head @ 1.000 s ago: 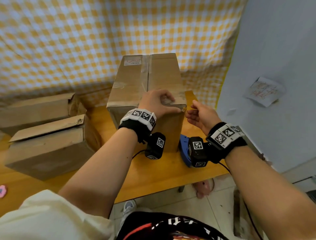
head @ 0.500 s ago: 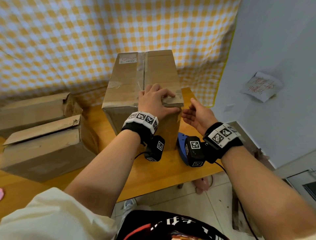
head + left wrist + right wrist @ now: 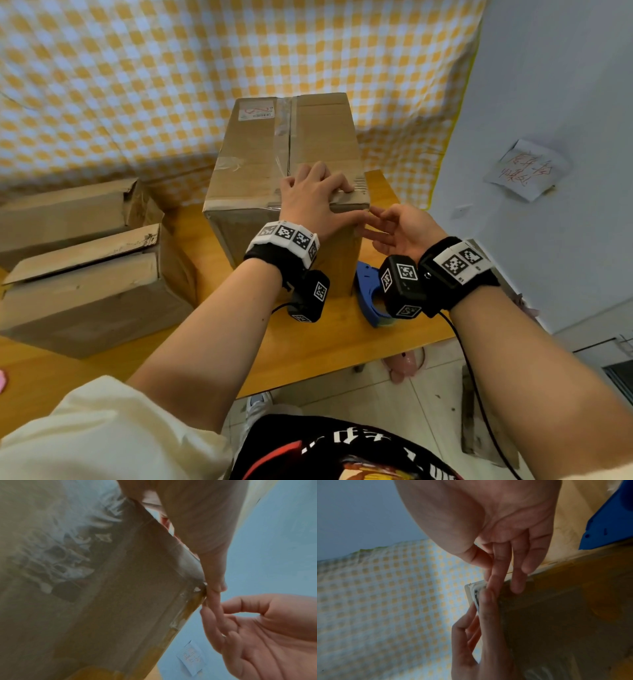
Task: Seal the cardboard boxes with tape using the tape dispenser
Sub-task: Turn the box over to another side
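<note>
Our left hand (image 3: 317, 202) lies flat with straight fingers on the tall cardboard box (image 3: 284, 178), pressing tape at its near-right corner so it sticks. Our right hand (image 3: 402, 229), loose and empty, touches that corner. The blue tape dispenser (image 3: 368, 294) lies on the surface (image 3: 205, 342) beside the box.

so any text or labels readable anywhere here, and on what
Nothing reads clearly enough to quote.
White label on the tall box: red scrawl and a barcode, print too small to read.
Paper note on the wall: red handwriting, not legible.
Print on the box front, left wrist view: blurred.
Black shirt: white lettering, cut off and illegible.
Wrist bands: square marker patterns, no words.
</note>
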